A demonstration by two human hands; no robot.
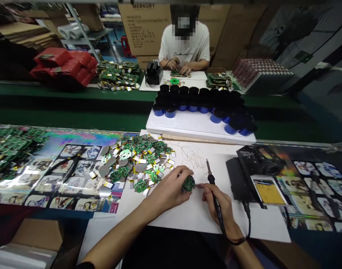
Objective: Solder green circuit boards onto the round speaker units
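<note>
The left hand (171, 189) is holding a round green circuit board (188, 183) in its fingertips, so the board is sitting between both hands. The right hand (219, 203) is gripping a soldering iron (211, 179), its tip pointing away from the person.

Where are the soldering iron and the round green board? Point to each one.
soldering iron (212, 180): head view, on its black grip.
round green board (188, 183): head view, on its green face.

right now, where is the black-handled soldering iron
In the head view, the black-handled soldering iron sits in the right hand, right of centre, between the round green circuit board and the black soldering station.
</note>
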